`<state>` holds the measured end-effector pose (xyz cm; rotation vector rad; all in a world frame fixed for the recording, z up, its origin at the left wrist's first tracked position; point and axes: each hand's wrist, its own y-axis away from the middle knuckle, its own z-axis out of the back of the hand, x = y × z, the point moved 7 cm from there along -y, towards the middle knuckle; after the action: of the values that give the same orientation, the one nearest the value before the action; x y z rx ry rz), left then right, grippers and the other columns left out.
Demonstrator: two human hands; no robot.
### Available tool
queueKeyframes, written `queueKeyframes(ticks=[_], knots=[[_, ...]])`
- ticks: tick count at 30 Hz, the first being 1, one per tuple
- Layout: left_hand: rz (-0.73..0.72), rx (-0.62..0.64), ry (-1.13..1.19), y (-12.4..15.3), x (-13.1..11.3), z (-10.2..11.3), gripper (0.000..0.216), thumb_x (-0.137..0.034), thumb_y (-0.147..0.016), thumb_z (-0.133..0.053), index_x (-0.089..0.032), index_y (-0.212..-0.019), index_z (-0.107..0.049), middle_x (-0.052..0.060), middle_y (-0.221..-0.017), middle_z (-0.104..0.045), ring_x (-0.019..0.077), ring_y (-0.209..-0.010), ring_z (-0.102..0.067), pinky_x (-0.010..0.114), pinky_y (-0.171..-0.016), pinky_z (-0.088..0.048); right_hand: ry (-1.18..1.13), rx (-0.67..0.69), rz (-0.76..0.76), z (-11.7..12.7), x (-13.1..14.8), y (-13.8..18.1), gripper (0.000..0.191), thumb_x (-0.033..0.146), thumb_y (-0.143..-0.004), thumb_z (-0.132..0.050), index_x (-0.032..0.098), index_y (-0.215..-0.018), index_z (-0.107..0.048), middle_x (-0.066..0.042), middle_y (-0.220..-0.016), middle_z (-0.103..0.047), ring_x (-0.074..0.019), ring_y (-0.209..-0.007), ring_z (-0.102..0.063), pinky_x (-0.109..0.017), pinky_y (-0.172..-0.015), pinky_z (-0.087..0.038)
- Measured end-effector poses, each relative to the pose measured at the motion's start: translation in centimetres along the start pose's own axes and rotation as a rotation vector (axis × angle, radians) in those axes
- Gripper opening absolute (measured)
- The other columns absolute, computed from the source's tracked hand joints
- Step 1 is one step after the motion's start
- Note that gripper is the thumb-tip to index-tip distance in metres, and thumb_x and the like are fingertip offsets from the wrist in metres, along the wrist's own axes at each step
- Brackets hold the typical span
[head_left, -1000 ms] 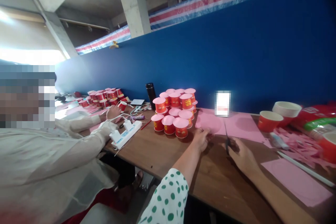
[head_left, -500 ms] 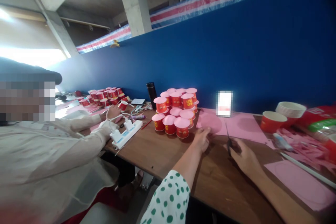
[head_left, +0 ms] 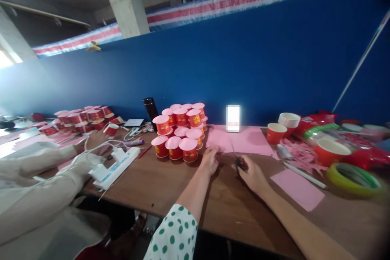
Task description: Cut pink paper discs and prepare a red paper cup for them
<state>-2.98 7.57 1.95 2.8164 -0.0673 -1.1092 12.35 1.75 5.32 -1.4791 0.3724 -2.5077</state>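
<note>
My left hand (head_left: 210,158) pinches the near edge of a pink paper sheet (head_left: 240,140) lying on the wooden table (head_left: 170,187). My right hand (head_left: 251,172) grips a pair of dark scissors (head_left: 237,159), its blades pointing up at the sheet. Just left of my left hand stands a stack of red paper cups with pink lids (head_left: 181,130).
A co-worker's sleeved arms (head_left: 45,170) reach over a white power strip (head_left: 112,166) at the left, with more lidded cups (head_left: 82,115) behind. A black flask (head_left: 150,107), open red cups (head_left: 276,132), pink scraps (head_left: 300,156), a loose pink sheet (head_left: 297,189) and a green tape roll (head_left: 353,178) sit around.
The view has swung to the right, bringing the tape roll and more cups into sight at the right. Both hands stay at the pink sheet with the scissors.
</note>
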Motion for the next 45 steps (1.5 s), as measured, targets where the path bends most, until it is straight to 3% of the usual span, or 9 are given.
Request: queueKeyframes(ticks=[8,20,27,32,35,39,45], knots=[[-0.025,0.010,0.003,0.1,-0.1,0.0,0.022,-0.019,-0.058,-0.077,-0.016,-0.067,-0.057,-0.002,-0.066,-0.060,0.0087,-0.059,-0.055,0.025,-0.067,-0.050,-0.028,0.018,-0.016,-0.1,-0.3,-0.1,0.035,0.042,-0.070,-0.062,0.021,-0.097,-0.057,-0.009,-0.090,-0.072,-0.0267,-0.084,-0.068,-0.037,-0.076,-0.053],[0.036,-0.037,-0.050,-1.0,1.3,-1.5,0.020,-0.016,-0.063,-0.074,-0.015,-0.066,-0.055,0.000,-0.066,-0.060,0.0099,-0.061,-0.056,0.029,-0.070,-0.051,-0.106,-0.031,-0.082,0.5,-0.2,-0.3,0.038,0.045,-0.068,-0.062,0.020,-0.096,-0.058,-0.009,-0.086,-0.072,-0.0271,-0.083,-0.068,-0.034,-0.067,-0.056],[0.037,0.020,-0.017,-3.0,2.2,-2.4,0.021,-0.016,-0.063,-0.074,-0.015,-0.066,-0.053,0.000,-0.066,-0.060,0.0102,-0.062,-0.058,0.027,-0.069,-0.050,-0.151,-0.046,-0.099,0.3,-1.3,-0.4,0.041,0.046,-0.069,-0.062,0.018,-0.098,-0.057,-0.009,-0.087,-0.071,-0.0257,-0.084,-0.067,-0.033,-0.075,-0.055],[0.053,0.094,0.018,-3.0,1.9,-2.3,0.022,-0.019,-0.062,-0.076,-0.015,-0.070,-0.056,0.001,-0.072,-0.064,0.0105,-0.066,-0.060,0.025,-0.069,-0.050,-0.252,-0.055,-0.130,0.0,-2.1,-0.6,0.045,0.047,-0.065,-0.068,0.018,-0.097,-0.058,-0.009,-0.087,-0.070,-0.0253,-0.083,-0.067,-0.033,-0.075,-0.055],[0.078,0.095,0.038,-2.9,2.0,-2.0,0.023,-0.021,-0.061,-0.077,-0.015,-0.072,-0.057,0.001,-0.070,-0.064,0.0095,-0.062,-0.059,0.024,-0.066,-0.050,-0.357,-0.046,-0.190,-0.1,-2.4,-1.1,0.048,0.048,-0.060,-0.072,0.018,-0.094,-0.058,-0.009,-0.083,-0.070,-0.0253,-0.080,-0.067,-0.031,-0.068,-0.056],[0.072,0.052,0.063,-3.0,2.3,-1.5,0.025,-0.023,-0.060,-0.078,-0.015,-0.073,-0.058,0.001,-0.070,-0.065,0.0088,-0.060,-0.059,0.022,-0.063,-0.049,-0.412,-0.033,-0.292,0.0,-2.6,-2.0,0.051,0.049,-0.064,-0.070,0.017,-0.101,-0.057,-0.008,-0.080,-0.069,-0.0248,-0.076,-0.067,-0.026,-0.050,-0.053],[0.075,0.042,0.078,-3.1,2.2,-1.4,0.025,-0.022,-0.061,-0.078,-0.014,-0.073,-0.058,-0.001,-0.067,-0.063,0.0069,-0.058,-0.057,0.021,-0.062,-0.048,-0.436,-0.070,-0.164,0.3,-2.5,-3.0,0.047,0.045,-0.062,-0.074,0.017,-0.096,-0.058,-0.006,-0.082,-0.068,-0.0210,-0.076,-0.065,-0.029,-0.069,-0.054]])
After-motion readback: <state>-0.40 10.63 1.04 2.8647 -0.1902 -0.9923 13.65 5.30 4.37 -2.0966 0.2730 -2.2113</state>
